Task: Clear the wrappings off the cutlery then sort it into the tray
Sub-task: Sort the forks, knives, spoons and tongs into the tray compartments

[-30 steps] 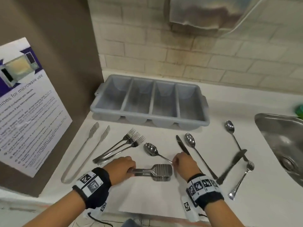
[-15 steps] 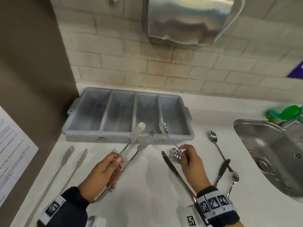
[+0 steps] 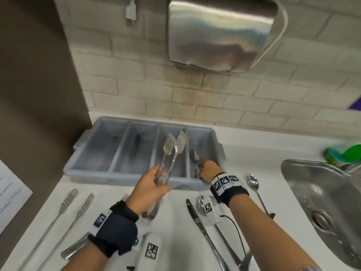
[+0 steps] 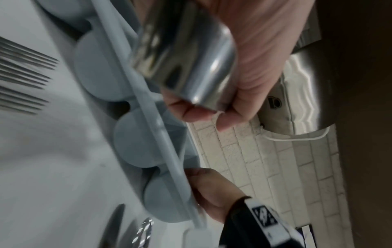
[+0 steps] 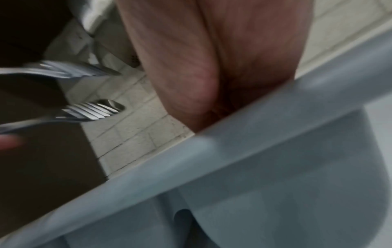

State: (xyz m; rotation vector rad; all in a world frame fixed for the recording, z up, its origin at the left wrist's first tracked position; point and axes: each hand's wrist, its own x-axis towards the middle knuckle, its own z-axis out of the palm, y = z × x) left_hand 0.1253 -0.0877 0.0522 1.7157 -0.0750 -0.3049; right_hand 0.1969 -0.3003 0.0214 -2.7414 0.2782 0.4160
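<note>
Both hands were up at the grey cutlery tray point(image 3: 109, 151) at the back of the desk point(image 3: 175, 241). The left hand point(image 3: 148, 189) had its fingers wrapped around the handle end of the short serving tongs point(image 3: 172, 151), whose ridged tips, close together, hovered above the third compartment from the left. The right hand point(image 3: 208, 169) reached over the near rim into the rightmost compartment, gripping what looked like a spoon point(image 3: 195, 155) bowl-up; the wrist view was too blurred to show that hold clearly. No wrapping showed on any piece, so this looked like the sorting stage, barely begun. To do it well, I'd have said: lower each piece flat along its slot, handle toward the near wall, and let go only once it rests on the bottom, tongs squeezed shut so they clear the dividers. On the desk lay the long tongs point(image 3: 72, 214) at left, forks under the left wrist, a knife point(image 3: 197, 222) and more spoons at right, the steel sink point(image 3: 322, 202) beyond.
</note>
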